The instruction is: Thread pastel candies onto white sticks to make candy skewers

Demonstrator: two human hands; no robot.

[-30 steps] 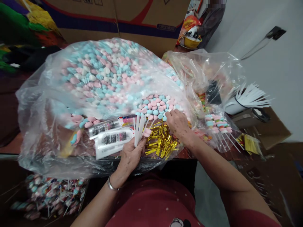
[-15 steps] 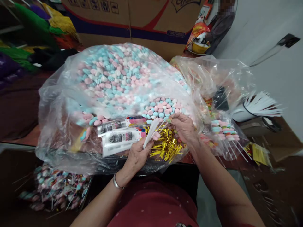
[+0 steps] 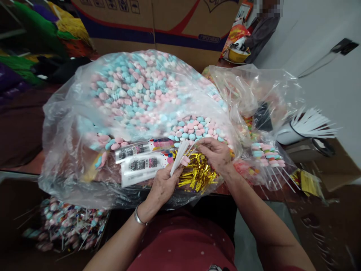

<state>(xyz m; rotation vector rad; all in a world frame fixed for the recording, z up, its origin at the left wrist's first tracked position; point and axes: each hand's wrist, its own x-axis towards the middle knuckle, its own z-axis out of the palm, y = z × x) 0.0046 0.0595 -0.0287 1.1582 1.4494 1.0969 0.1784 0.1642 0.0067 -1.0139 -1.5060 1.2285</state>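
Observation:
My left hand (image 3: pixel 165 184) is closed around a bundle of thin white sticks (image 3: pixel 178 160) that fan slightly toward their tops. A pink marshmallow (image 3: pixel 185 161) sits on a stick beside that bundle, just above my left fingers. My right hand (image 3: pixel 216 152) is pinched at the upper end of a stick; whatever its fingertips hold is hidden. Shiny gold twist ties (image 3: pixel 200 175) lie in a heap below and between both hands. Loose pink, blue and white marshmallows (image 3: pixel 194 128) lie just beyond my right fingertips.
A large clear bag (image 3: pixel 132 86) full of marshmallows fills the middle. Printed plastic sleeves (image 3: pixel 143 167) lie left of my hands. Finished marshmallow skewers (image 3: pixel 267 155) and a holder of white sticks (image 3: pixel 307 128) are at right. A box of wrapped sticks (image 3: pixel 73 222) stands lower left.
My right hand has shifted slightly left and down along the stick. A small greenish piece seen at its fingertips earlier is now covered. The left hand keeps its hold.

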